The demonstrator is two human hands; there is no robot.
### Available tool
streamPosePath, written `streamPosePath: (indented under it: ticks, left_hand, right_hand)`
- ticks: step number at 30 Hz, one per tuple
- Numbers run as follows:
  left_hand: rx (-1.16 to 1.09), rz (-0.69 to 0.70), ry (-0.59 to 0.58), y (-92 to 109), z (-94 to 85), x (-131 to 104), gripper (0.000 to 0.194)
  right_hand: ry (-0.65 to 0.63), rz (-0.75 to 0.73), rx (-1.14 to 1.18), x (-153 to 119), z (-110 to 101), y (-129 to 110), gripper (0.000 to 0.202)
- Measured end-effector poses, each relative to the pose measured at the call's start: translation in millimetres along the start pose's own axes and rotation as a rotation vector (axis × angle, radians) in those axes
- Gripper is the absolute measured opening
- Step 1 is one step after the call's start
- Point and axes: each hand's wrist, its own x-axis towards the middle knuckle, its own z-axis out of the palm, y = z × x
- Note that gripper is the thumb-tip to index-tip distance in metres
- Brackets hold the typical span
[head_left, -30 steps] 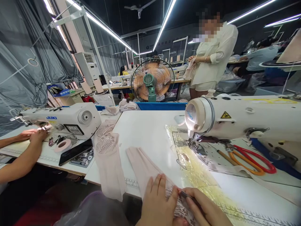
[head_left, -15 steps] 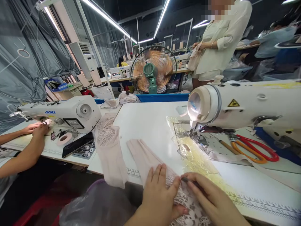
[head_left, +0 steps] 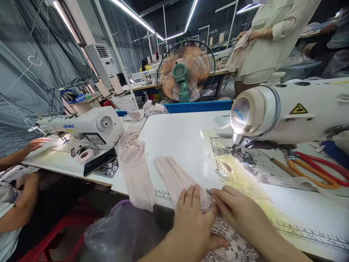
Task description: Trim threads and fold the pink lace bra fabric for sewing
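My left hand (head_left: 195,218) lies flat on a pale pink lace fabric piece (head_left: 174,178) at the near edge of the white table (head_left: 177,138), pinching it against the thumb. My right hand (head_left: 240,211) sits beside it, gripping a small dark metal tool (head_left: 209,191) whose tip touches the fabric. The lace part of the fabric (head_left: 234,247) runs under both hands toward me. A white sewing machine (head_left: 289,109) stands to the right, its needle area (head_left: 242,154) just beyond my right hand.
Red and orange scissors (head_left: 316,169) lie under the machine arm. More pink fabric (head_left: 135,167) hangs over the table's left edge. A co-worker's hands (head_left: 35,143) work at a second sewing machine (head_left: 87,125) on the left. A fan (head_left: 187,71) and a standing person (head_left: 267,43) are behind.
The view has tilted down and shifted right. My hands have slid slightly forward along the fabric. The co-worker's nearer arm has dropped away from their machine.
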Motion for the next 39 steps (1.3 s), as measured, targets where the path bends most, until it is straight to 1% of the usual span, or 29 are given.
streamPosePath:
  ticks: [2, 7, 11, 17, 22, 27, 31, 36, 39]
  left_hand:
    - [-0.018, -0.005, -0.044, 0.8, -4.6, 1.9, 0.085]
    - [-0.05, -0.029, -0.196, 4.2, -20.3, 8.9, 0.087]
    - [-0.057, -0.039, -0.279, 7.4, -29.7, 13.7, 0.083]
    - [-0.059, -0.044, -0.333, 10.3, -34.1, 17.3, 0.083]
    - [-0.103, -0.082, -0.389, 11.8, -37.0, 19.6, 0.079]
    - [-0.105, -0.091, -0.411, 13.5, -37.6, 20.8, 0.081]
    - [-0.064, -0.074, -0.403, 13.3, -35.1, 20.2, 0.079]
    - [-0.033, -0.052, -0.319, 12.2, -28.9, 17.7, 0.083]
    - [-0.037, -0.053, -0.304, 12.3, -27.7, 16.9, 0.084]
  right_hand:
    - [0.0, -0.012, -0.041, 1.1, 0.3, 0.1, 0.036]
    - [-0.005, -0.061, -0.127, 4.6, 0.9, -1.6, 0.037]
    - [-0.014, -0.121, -0.162, 2.5, -3.1, -2.8, 0.037]
    - [-0.002, -0.179, -0.171, -7.7, -14.3, 3.2, 0.035]
    - [0.018, -0.171, -0.148, -8.8, -14.4, 4.4, 0.031]
    - [0.021, -0.141, -0.164, 1.8, -6.0, -2.3, 0.034]
    - [0.016, -0.125, -0.179, 8.5, -1.3, -5.5, 0.035]
    - [-0.01, -0.17, -0.198, 3.6, -6.8, -3.4, 0.033]
    - [-0.022, -0.205, -0.209, -2.0, -11.0, -1.3, 0.033]
